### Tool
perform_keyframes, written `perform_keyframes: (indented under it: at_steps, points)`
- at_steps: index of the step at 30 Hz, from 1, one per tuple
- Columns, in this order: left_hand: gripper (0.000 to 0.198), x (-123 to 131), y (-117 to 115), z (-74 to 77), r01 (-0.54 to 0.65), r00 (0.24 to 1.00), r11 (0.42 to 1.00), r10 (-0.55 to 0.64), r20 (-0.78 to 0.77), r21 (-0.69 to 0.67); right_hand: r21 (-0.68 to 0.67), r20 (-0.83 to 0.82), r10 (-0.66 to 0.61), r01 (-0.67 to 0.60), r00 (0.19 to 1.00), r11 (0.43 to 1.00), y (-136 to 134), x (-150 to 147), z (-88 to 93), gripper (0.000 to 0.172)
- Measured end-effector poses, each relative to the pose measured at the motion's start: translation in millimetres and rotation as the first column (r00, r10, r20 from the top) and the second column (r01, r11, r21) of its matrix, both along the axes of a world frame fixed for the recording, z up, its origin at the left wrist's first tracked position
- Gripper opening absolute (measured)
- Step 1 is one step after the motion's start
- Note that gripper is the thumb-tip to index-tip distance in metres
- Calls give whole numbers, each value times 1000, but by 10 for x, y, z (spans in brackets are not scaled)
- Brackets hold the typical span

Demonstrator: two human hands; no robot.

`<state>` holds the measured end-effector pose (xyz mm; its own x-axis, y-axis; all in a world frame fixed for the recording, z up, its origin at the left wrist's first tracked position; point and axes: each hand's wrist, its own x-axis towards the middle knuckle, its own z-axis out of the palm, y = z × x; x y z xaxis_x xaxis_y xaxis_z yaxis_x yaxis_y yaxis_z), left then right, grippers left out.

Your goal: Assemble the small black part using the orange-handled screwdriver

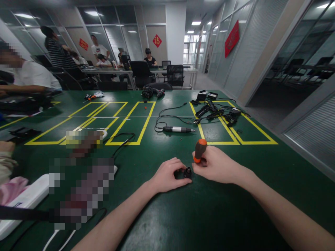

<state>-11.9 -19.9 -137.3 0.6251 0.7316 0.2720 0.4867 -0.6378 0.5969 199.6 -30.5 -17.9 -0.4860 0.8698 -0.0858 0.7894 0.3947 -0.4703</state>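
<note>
A small dark round part (187, 172) sits on the green table, pinched between the thumb and fingers of my left hand (169, 175). Just right of it, my right hand (218, 164) is closed around a screwdriver (201, 150) with an orange and grey handle. The handle points up and leans slightly; the screwdriver's tip is hidden by my fingers. Beyond my hands lies a black and silver pen-shaped electric tool (178, 129) with a black cable.
Black parts and cables (213, 111) are heaped at the back right, and a power drill (153, 92) lies at the far edge. On the left are a white power strip (28, 200) and cords. A person (28, 75) sits at the left; others are behind.
</note>
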Motion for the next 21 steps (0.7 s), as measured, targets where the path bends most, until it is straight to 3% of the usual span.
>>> perform_keyframes:
  at_steps: [12,21]
  points:
    - [34,4,-3,8,-2,1000,1000,2,5,-10,-2,-18,30,-30,999,1000,-12,22,-13,12]
    - [35,-1,-3,13,-1,1000,1000,1,-6,-7,63,-72,-69,74,995,995,-2,-7,-87,37]
